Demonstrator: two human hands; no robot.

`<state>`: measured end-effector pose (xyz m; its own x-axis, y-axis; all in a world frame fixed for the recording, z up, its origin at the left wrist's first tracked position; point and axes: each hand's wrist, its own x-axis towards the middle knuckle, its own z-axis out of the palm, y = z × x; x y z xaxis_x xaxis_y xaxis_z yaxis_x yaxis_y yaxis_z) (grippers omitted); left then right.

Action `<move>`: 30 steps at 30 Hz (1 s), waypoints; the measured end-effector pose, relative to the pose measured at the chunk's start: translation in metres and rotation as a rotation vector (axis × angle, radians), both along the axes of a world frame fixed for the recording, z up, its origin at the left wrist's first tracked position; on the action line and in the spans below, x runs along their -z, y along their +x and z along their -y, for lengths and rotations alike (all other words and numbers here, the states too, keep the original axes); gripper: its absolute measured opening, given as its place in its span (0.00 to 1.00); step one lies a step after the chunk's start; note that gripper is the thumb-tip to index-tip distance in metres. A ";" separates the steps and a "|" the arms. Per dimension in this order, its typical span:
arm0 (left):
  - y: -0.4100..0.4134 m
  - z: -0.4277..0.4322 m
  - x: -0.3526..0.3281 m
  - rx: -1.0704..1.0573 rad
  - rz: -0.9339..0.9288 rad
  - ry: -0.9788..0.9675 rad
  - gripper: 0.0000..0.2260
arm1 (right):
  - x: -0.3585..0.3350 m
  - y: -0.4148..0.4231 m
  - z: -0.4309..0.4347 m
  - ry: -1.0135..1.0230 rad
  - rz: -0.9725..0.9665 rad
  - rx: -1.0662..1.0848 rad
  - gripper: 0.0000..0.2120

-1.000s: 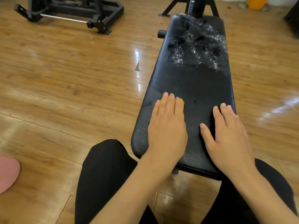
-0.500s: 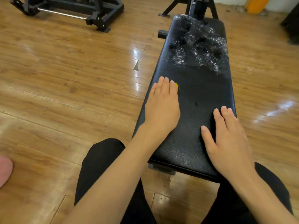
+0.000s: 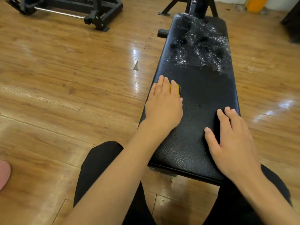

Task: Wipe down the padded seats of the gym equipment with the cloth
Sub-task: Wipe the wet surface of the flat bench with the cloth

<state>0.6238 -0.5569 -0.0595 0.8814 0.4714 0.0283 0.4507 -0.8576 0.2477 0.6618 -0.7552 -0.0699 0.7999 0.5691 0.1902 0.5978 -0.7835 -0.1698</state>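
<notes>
Two bare hands lie flat on the long black padded seat (image 3: 203, 88) of a gym bench, and we see them well apart from each other. Our left hand (image 3: 164, 103) presses down near the seat's left edge, about halfway along it, with its fingers straight and close together. Under that hand is the small yellow cloth (image 3: 178, 90), almost wholly covered; we make out only a sliver of yellow between the fingers and along the right side of the hand. Our right hand (image 3: 233, 143) rests palm down near the right edge, closer to us, its fingers spread a little, its thumb out to the side, and nothing held in it. Farther along the seat, a wide patch of white speckled foam or droplets (image 3: 199, 46) covers the far end, while the part around the hands looks dark and smooth. Beyond that end rises the bench's black metal stand (image 3: 198, 5). Black-trousered legs (image 3: 100, 168) straddle the near end of the seat. Around it spreads a glossy wooden plank floor (image 3: 65, 78), with a black steel frame holding a silver bar (image 3: 73, 8) at the upper left. A pink rounded object (image 3: 4, 174) shows at the left border; we cannot tell what it is.
</notes>
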 end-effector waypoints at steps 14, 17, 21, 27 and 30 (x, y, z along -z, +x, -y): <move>-0.068 0.004 0.012 -0.007 0.168 -0.058 0.25 | 0.001 -0.002 0.003 -0.042 0.009 -0.011 0.35; -0.014 -0.044 0.016 -0.051 0.158 -0.204 0.24 | 0.003 -0.003 0.003 -0.040 0.011 -0.008 0.35; -0.058 -0.028 0.016 -0.005 0.284 -0.335 0.25 | 0.001 -0.004 0.003 -0.043 0.009 -0.007 0.35; -0.158 0.030 0.004 0.004 0.352 -0.494 0.25 | 0.000 -0.007 0.002 -0.082 0.023 -0.004 0.34; -0.120 0.007 0.005 0.012 0.298 -0.401 0.25 | -0.001 -0.007 0.000 -0.100 0.031 0.000 0.34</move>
